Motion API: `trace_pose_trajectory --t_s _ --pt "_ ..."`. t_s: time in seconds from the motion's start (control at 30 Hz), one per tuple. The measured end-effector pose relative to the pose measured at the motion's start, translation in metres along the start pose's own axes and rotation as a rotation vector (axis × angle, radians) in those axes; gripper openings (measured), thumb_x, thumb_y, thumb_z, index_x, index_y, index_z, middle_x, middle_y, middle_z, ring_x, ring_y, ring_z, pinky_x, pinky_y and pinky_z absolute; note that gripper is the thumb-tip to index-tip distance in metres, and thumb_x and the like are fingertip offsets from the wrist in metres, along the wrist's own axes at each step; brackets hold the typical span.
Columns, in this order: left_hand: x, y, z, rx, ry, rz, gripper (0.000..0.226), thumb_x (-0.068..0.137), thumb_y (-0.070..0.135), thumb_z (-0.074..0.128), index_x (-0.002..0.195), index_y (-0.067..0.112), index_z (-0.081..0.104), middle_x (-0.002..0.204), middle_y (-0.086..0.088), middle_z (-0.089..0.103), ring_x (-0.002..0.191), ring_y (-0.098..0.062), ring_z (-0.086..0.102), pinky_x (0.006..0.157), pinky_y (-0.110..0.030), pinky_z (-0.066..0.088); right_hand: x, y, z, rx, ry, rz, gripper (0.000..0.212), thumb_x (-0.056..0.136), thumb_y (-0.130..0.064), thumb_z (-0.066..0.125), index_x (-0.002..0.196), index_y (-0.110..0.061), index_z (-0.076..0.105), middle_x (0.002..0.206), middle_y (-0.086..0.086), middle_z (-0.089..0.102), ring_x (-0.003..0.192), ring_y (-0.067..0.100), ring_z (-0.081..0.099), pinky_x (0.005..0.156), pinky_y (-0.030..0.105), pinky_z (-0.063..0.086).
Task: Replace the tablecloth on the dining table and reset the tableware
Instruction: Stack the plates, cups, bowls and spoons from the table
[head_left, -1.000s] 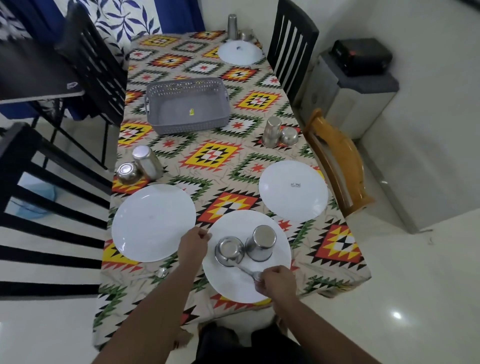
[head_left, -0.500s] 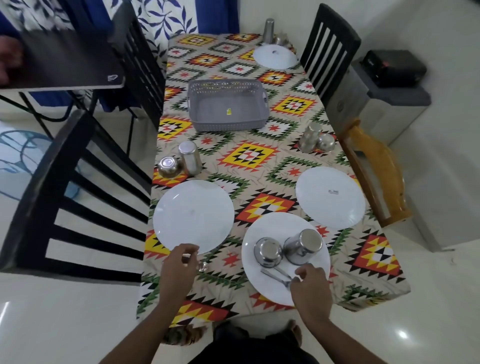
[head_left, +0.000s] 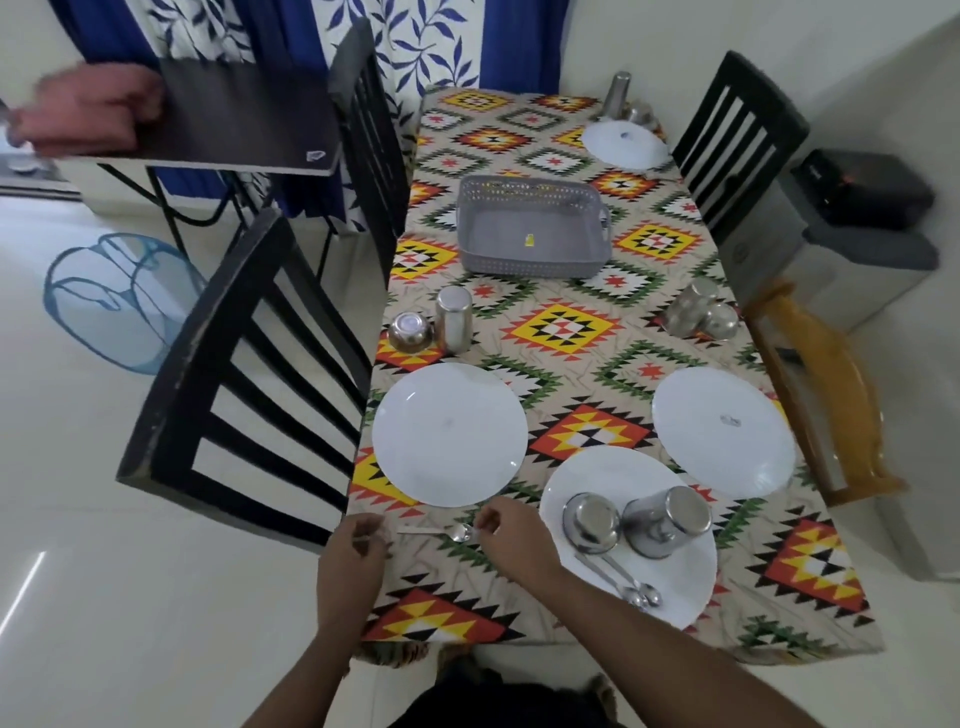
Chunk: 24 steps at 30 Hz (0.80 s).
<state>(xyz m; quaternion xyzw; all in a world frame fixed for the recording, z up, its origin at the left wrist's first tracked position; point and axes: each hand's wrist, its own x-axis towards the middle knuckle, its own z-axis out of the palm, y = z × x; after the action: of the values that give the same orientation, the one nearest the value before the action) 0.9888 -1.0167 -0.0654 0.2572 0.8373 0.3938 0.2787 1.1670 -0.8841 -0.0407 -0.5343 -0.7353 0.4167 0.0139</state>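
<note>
Steel spoon (head_left: 439, 531) lies on the patterned tablecloth (head_left: 566, 332), just below the left white plate (head_left: 449, 434). Right hand (head_left: 511, 530) pinches its bowl end; left hand (head_left: 356, 545) hovers loosely curled at the handle tip, gripping nothing. Nearest plate (head_left: 675, 587) carries an upturned bowl (head_left: 592, 522), tumbler (head_left: 667, 519) and two spoons (head_left: 628, 584).

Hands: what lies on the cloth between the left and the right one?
In the head view, one spoon lies flat on the tablecloth between the left hand and right hand, its bowl at the right fingertips.
</note>
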Motion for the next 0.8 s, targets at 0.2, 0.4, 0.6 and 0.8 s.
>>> trace_pose_trajectory --t_s 0.2,0.4,0.6,0.8 --pt "0.028 0.014 -0.01 -0.028 0.011 0.009 0.011 0.093 0.019 0.062 0.1 0.027 0.064 0.096 0.015 0.067 0.09 -0.004 0.063 0.072 -0.027 0.05 0.035 -0.017 -0.006 0.011 0.044 0.054 0.018 0.081 -0.014 0.06 0.078 -0.032 0.064 0.085 -0.012 0.067 0.082 0.012 0.064 0.071 0.034 0.057" --pt "0.047 0.047 -0.004 -0.116 -0.074 0.075 0.01 0.094 0.02 0.064 0.103 0.026 0.066 0.097 0.015 0.067 0.09 -0.001 0.063 0.07 -0.023 0.05 0.053 -0.019 -0.028 0.064 0.11 0.066 0.017 0.079 -0.014 0.062 0.078 -0.031 0.065 0.081 -0.013 0.068 0.079 0.01 0.066 0.074 0.039 0.059" --pt "0.066 0.082 0.013 -0.15 -0.108 0.115 0.011 0.093 0.021 0.064 0.1 0.03 0.066 0.097 0.017 0.069 0.088 0.002 0.063 0.072 -0.027 0.053 0.065 -0.021 -0.051 0.119 0.102 0.007 0.016 0.082 -0.017 0.067 0.077 -0.033 0.064 0.081 -0.011 0.068 0.079 0.013 0.068 0.074 0.044 0.061" --pt "0.074 0.129 0.059 -0.138 -0.235 0.244 0.012 0.092 0.019 0.066 0.097 0.03 0.066 0.098 0.018 0.069 0.086 0.003 0.063 0.076 -0.024 0.05 0.06 -0.039 -0.125 0.183 0.295 -0.149 0.008 0.085 -0.017 0.069 0.087 -0.025 0.069 0.08 -0.012 0.067 0.076 0.01 0.066 0.077 0.038 0.06"
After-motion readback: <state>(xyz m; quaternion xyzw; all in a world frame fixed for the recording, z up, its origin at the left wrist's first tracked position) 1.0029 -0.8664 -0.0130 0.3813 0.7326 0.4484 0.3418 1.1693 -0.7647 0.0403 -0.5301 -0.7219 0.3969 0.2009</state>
